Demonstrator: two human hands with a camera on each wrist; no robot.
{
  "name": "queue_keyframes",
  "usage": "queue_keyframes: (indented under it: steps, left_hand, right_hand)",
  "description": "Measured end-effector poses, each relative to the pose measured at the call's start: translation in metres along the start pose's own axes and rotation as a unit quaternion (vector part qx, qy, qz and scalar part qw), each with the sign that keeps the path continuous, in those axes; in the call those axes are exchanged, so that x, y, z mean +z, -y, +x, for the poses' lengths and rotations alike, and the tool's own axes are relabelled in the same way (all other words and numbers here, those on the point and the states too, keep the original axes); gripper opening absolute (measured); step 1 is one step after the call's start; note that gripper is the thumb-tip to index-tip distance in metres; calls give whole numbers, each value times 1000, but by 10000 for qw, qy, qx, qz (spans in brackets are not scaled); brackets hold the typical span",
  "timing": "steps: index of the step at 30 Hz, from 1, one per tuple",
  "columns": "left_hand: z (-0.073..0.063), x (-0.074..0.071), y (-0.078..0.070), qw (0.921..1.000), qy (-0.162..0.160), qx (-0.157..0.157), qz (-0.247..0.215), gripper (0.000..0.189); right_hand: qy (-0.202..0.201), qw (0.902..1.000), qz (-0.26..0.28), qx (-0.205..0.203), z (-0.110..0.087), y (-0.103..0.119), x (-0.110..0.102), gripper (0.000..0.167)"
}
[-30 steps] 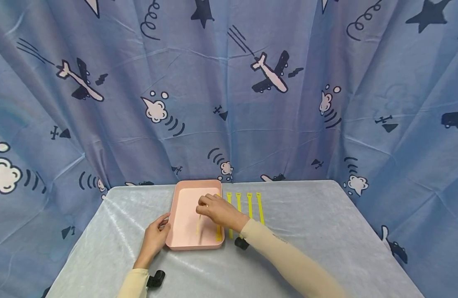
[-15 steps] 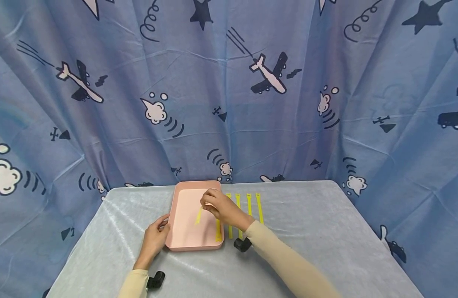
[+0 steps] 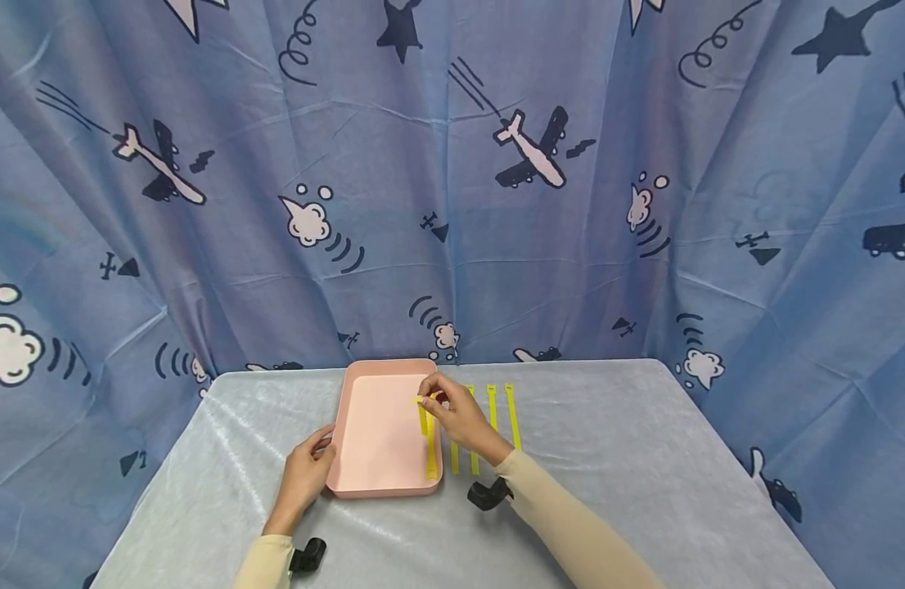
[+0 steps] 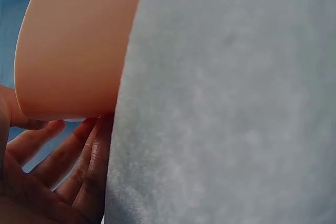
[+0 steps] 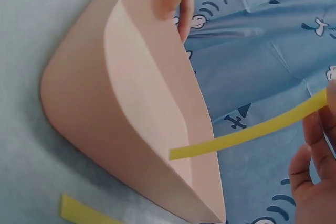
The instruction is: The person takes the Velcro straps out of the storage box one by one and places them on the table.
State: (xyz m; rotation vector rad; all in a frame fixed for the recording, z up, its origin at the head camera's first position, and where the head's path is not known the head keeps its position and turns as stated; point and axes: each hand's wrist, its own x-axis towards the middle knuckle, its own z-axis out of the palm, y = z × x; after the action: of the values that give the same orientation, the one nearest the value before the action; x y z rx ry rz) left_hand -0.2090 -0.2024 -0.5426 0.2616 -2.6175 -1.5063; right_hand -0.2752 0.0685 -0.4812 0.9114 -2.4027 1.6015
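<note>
My left hand [image 3: 307, 474] grips the left side of a shallow pink tray [image 3: 342, 425], with its thumb at the rim and its fingers against the outer wall. Over the tray's right side, my right hand [image 3: 460, 417] pinches a yellow cable strap [image 3: 423, 419] near its head. The strap's free end hangs down, and the right wrist view shows this flat strap [image 5: 247, 134] curving slightly over the tray wall [image 5: 100, 93]. Another yellow strap [image 3: 431, 458] lies lengthwise along the tray's right inner edge, its far part hidden by the right hand.
To the tray's right, several yellow straps [image 3: 511, 409] lie side by side on the grey cloth-covered table [image 3: 607, 458]; my right hand and wrist partly cover some. A blue patterned curtain [image 3: 452, 204] hangs behind the table.
My right hand has moved right with the strap, from the tray's middle to its right side, above the strap lying there. My left hand has kept its place on the tray.
</note>
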Motion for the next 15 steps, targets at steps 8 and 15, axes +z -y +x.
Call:
queue_keyframes:
  steps: [8,15]
  left_hand:
    - [-1,0,0,10000,12,-13,4,42]
    - [0,0,0,10000,18,-49,27,42]
  right_hand:
    - [-339,9924,897,767,-7,20,-10,11]
    - [-561,9861,1110,1099,-12,29,-15,11]
